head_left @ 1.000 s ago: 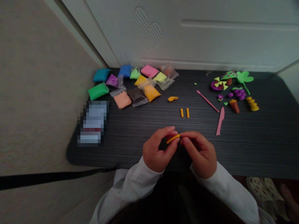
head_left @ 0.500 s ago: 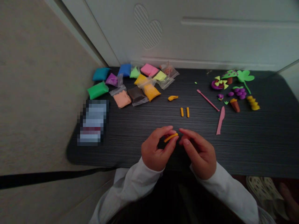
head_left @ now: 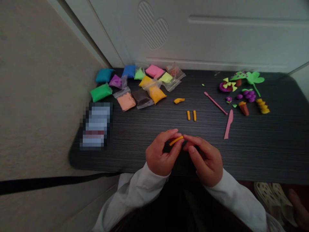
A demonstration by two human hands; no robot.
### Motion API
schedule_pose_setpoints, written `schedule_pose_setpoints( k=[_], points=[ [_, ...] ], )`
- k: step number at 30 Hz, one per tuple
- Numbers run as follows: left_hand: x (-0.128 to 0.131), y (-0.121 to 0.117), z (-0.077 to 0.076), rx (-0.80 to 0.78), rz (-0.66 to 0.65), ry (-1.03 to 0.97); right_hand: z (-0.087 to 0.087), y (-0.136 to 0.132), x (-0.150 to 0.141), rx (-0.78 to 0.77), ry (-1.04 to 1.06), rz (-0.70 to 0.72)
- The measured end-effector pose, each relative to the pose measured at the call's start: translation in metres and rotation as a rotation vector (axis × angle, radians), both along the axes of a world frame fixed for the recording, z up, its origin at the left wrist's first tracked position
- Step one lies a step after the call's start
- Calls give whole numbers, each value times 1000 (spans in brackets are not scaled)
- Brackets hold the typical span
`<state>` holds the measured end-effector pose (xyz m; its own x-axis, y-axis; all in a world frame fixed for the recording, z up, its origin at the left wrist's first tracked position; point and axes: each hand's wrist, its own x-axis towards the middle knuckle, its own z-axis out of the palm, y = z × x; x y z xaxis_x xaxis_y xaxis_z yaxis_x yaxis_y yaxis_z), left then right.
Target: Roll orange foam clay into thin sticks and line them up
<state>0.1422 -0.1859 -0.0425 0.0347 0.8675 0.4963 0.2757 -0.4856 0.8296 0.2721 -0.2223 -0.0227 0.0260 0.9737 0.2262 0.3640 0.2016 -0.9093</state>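
Orange clay, a thin roll, sits below the centre of the frame between the thumb and fingers of the left hand, which grips it. At its upper right end, the right hand brings its index fingertip up close, apparently touching; its thumb stands apart from that finger.

Clear bags cluster at the upper left of the frame: one bag of peach clay, one dark bag, one orange bag and, behind them, bags of yellow, pale yellow, light green, purple and reddish-brown material. Beside these lie plump teal, green, blue and pink packets. At the upper right, a small purple bowl holds pale yellow pieces over something dark red, and a brown cup-like piece carries an orange top.

Dark and finely ribbed, the worktop spans the frame. Two short orange rolls lie on it just above the hands, and a pink knife to their right. A white panel with a raised heart fills the top; a beige wall stands left. Pale clogs show at the lower right.
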Motion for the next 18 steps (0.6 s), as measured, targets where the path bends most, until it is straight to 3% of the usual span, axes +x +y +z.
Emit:
schedule_pose_setpoints(
  k=[18],
  points=[
    [0,0,2,-27,-10,20,-1,0,0,-13,-13,7]
  ],
)
